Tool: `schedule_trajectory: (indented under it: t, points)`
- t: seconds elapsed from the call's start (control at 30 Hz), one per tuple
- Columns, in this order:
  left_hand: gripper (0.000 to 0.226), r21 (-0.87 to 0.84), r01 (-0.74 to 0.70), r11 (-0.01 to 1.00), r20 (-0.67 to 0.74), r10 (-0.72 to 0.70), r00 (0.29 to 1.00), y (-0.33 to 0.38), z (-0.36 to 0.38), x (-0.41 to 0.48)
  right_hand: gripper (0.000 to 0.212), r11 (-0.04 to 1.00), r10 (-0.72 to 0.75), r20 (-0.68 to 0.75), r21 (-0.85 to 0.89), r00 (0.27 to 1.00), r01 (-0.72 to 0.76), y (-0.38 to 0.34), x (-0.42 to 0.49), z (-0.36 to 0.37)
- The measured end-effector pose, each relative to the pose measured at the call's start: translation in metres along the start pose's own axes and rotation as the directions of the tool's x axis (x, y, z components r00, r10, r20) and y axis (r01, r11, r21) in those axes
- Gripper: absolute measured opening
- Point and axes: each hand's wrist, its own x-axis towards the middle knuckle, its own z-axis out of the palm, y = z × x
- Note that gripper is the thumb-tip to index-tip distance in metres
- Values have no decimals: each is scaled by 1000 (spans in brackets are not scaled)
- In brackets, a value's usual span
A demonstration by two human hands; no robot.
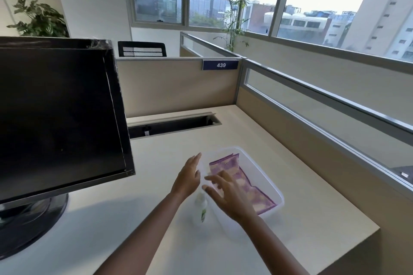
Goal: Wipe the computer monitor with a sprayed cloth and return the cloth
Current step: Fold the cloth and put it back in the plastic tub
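A black computer monitor [58, 116] stands on its round base at the left of the desk, screen dark. A purple and yellow cloth [245, 182] lies folded in a clear plastic tub [271, 185] at the middle right. A small clear spray bottle [201, 206] stands on the desk just left of the tub. My left hand [188, 176] hovers with fingers straight beside the tub's left rim, above the bottle. My right hand [228, 196] is spread over the near part of the tub, fingers apart, holding nothing.
The beige desk [111, 219] ends at a front right edge near the tub. An open cable slot [174, 125] runs along the back. Partition walls [178, 87] with glass strips close the back and right sides.
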Motion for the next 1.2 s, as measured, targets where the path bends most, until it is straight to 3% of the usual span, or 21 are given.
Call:
schedule_trajectory:
  t: [0.17, 0.3, 0.47, 0.57, 0.67, 0.77, 0.9, 1.07, 1.2]
  points:
    - [46, 12, 79, 997, 1, -79, 997, -9, -10, -16, 35, 999, -22, 79, -37, 997, 25, -15, -4, 7]
    - [34, -30, 106, 994, 57, -105, 993, -14, -19, -27, 27, 1000, 14, 49, 22, 999, -15, -19, -2, 10]
    - [20, -392, 154, 907, 252, -55, 966, -1, -33, -36, 23, 994, 32, -19, 109, 999, -30, -23, 7, 2]
    - [30, -496, 155, 854, 297, 0, 955, 14, -42, -36, 18, 977, 70, -149, 210, 986, -37, -30, 21, -15]
    - [33, -494, 109, 863, 288, 44, 957, 21, -45, -31, 16, 941, 118, -241, 337, 963, -31, -38, 36, -37]
    - [19, -478, 72, 875, 286, 78, 955, 22, -41, -22, 14, 885, 174, -311, 465, 934, -10, -42, 50, -60]
    - [33, -413, -12, 911, 172, 91, 981, 32, -34, -10, 11, 810, 250, -318, 586, 915, -18, -38, 65, -75]
    - [23, -392, -50, 919, 142, 113, 983, 42, -25, 4, 44, 881, 247, -191, 451, 950, -139, -27, 74, -71]
    - [35, -339, -68, 938, 113, 112, 987, 42, -22, 12, 44, 878, 291, -128, 430, 948, -211, -18, 77, -57]
